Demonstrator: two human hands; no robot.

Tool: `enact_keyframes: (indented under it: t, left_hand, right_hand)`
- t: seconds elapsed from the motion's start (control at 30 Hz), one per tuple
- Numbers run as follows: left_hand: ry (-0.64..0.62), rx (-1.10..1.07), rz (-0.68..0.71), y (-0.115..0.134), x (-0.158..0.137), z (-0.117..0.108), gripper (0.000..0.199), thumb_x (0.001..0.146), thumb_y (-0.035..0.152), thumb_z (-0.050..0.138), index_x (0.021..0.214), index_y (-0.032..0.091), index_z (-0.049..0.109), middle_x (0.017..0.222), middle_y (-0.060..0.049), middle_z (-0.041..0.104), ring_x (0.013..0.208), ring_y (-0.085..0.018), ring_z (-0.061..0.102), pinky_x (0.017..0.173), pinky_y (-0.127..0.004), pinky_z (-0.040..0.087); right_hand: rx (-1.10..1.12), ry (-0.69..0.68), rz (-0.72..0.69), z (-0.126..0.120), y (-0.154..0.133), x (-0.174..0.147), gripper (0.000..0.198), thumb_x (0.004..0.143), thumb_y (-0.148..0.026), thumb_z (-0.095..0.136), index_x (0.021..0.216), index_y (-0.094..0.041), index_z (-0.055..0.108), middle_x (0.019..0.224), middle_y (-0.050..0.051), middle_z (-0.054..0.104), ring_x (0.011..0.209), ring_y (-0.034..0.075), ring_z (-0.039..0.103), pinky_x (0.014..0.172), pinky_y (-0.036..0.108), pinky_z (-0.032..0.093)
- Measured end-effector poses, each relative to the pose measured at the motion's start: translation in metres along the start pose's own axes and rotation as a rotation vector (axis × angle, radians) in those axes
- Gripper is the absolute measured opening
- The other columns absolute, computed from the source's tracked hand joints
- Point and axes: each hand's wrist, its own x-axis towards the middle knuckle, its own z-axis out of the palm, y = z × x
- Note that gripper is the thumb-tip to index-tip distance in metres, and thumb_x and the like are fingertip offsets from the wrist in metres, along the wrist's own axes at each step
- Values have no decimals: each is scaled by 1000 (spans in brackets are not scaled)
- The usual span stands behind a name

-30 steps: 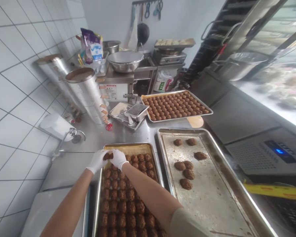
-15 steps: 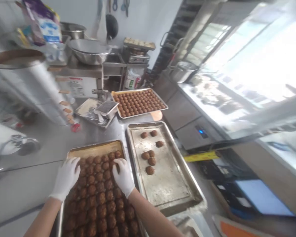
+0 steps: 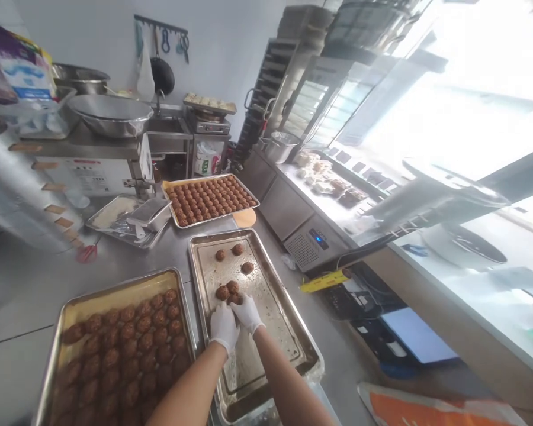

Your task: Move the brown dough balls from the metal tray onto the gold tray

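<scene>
1. Both my hands are gloved in white and sit side by side over the near-middle of the steel tray (image 3: 288,331) on the desk (image 3: 26,296); the left hand (image 3: 224,326) lies at about 8 o'clock of the right hand (image 3: 247,312), the two touching or nearly so.
2. Grip, right: fingers curled down over a brown dough ball (image 3: 236,300) at the near end of a small cluster; it appears closed on that ball, though the glove hides most of it. Grip, left: fingers bent downward against the tray floor beside the same ball; I cannot tell whether it holds anything.
3. Position of the piece: on the tray floor, touching two neighbouring balls (image 3: 227,290) at its 12 o'clock; three more balls (image 3: 233,255) lie apart, further toward 12 o'clock.
4. Handling judgement: the balls look soft and light, with a rough, crumbly surface; likely to deform or shed if squeezed; best taken from the sides with spread fingertips and light pressure, not pinched from the top.
5. The tray floor looks floury or greasy; I judge a ball may stick or slide on it.
6. Surroundings: a full tray of balls (image 3: 119,349) at 9 o'clock of my hands; another full tray (image 3: 209,200) at 12 o'clock.
</scene>
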Motion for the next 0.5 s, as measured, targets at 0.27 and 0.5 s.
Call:
enact_keyframes:
  t: [0.27,0.5]
  left_hand:
    - [-168,-75,26,1,-66,13,33,79,16,68,111,19,69,110,-18,74,108,-40,70,93,-50,58]
    - [416,-338,-113,-167,-160,-134,37,84,15,63,118,29,61,121,-8,65,121,-29,62,115,-48,49]
  right_hand:
    - [-266,5,-85,5,2,5,45,76,-47,68,107,-14,67,110,18,70,98,29,68,88,39,52]
    - [-392,-57,-264,12,-11,0,35,81,-40,60,105,-16,70,109,19,70,97,29,68,87,40,50]
